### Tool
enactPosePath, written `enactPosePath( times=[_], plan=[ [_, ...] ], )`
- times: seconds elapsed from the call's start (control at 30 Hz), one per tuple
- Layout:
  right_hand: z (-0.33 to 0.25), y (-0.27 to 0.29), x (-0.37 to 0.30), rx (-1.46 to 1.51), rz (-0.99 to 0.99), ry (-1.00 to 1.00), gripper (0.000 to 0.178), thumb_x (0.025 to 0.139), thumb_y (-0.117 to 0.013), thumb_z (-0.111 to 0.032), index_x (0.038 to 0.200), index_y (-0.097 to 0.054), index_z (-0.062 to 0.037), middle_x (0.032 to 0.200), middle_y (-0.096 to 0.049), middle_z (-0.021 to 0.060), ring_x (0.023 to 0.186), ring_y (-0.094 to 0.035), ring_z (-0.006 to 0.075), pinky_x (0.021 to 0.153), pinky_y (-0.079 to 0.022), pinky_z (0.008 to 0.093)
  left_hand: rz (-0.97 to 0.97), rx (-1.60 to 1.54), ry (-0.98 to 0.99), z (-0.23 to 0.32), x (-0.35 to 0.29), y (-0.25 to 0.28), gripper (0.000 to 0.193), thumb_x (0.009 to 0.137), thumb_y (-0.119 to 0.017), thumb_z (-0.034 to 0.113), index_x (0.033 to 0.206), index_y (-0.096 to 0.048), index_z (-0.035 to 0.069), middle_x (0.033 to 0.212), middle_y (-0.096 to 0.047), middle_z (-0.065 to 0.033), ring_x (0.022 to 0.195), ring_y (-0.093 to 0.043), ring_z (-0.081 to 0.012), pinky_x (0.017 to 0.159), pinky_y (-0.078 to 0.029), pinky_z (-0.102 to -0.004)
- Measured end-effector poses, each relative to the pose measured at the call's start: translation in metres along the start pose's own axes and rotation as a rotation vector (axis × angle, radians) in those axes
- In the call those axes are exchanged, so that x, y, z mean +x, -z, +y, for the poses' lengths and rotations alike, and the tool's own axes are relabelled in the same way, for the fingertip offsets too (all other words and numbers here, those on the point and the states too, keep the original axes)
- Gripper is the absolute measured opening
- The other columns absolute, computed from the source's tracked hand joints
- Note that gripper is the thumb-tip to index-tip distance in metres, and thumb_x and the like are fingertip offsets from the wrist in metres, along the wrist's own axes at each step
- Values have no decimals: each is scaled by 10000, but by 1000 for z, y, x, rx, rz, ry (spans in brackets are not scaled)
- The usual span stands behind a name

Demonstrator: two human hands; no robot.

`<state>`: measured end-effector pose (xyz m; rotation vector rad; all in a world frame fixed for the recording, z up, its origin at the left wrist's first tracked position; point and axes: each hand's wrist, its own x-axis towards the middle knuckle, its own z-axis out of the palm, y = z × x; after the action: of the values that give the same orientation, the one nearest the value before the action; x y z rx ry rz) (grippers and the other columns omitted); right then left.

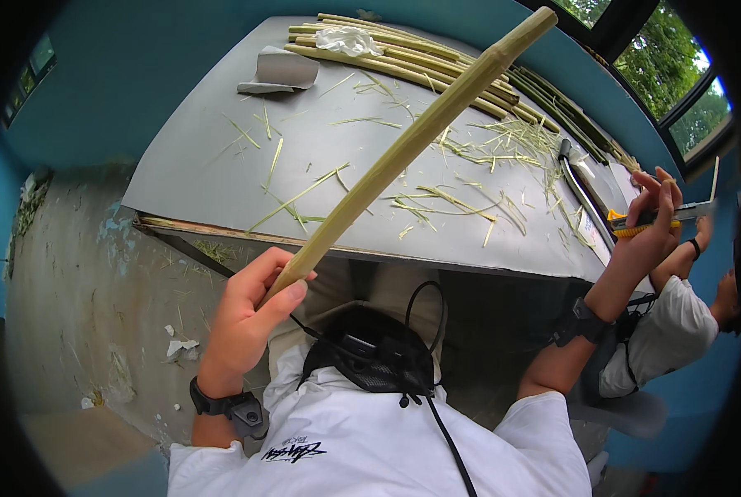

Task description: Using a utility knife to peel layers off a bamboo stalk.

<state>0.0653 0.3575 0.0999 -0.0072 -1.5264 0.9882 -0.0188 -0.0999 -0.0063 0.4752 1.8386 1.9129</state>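
Observation:
My left hand (250, 302) is closed round the near end of a long, pale peeled bamboo pole (395, 161). The pole slants up and away to the right, over the table. Off at the right, above the table's edge, my right hand (654, 214) grips a utility knife (639, 222) with yellow on its handle. The knife is well apart from the pole, and its blade end is hard to make out. Thin green-yellow shavings (420, 203) lie scattered on the grey table (213, 166) beneath the pole.
Several peeled poles (387, 62) lie along the table's far side, with crumpled tissue (347, 40) on them. Darker green stalks (557, 99) lie beside a saw (584, 186). A paper roll (286, 70) sits far left. Another person (664, 340) is close by on the right.

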Motion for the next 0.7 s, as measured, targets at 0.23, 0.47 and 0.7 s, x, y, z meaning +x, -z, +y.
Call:
enactPosePath(
  times=[0.23, 0.47, 0.7],
  plan=[
    [-12, -42, -65, -143, -328, -163, 334, 986, -599, -124, 1274, -666, 31, 796, -739, 93, 440, -435, -4, 420, -280, 158, -198, -275, 44, 0, 18, -42, 248, 1045, -563, 227, 1171, -570, 15, 728, -471, 30, 594, -366, -16, 532, -303, -172],
    [-34, -81, -79, -9, -397, -118, 359, 988, -708, -222, 1272, -605, -28, 713, -650, 10, 618, -603, 24, 512, -363, 156, -194, -191, 46, -2, 21, -45, 241, 1037, -572, 232, 1148, -574, 17, 724, -469, 31, 590, -362, -11, 518, -281, -170],
    [-19, -93, -65, -72, -250, -48, 306, 894, -812, -103, 1139, -635, -56, 870, -682, 12, 578, -512, -14, 499, -335, 138, -184, -165, 71, -8, 16, -45, 244, 1029, -589, 235, 1135, -579, 15, 724, -469, 40, 591, -364, -9, 518, -273, -174]
  ],
)
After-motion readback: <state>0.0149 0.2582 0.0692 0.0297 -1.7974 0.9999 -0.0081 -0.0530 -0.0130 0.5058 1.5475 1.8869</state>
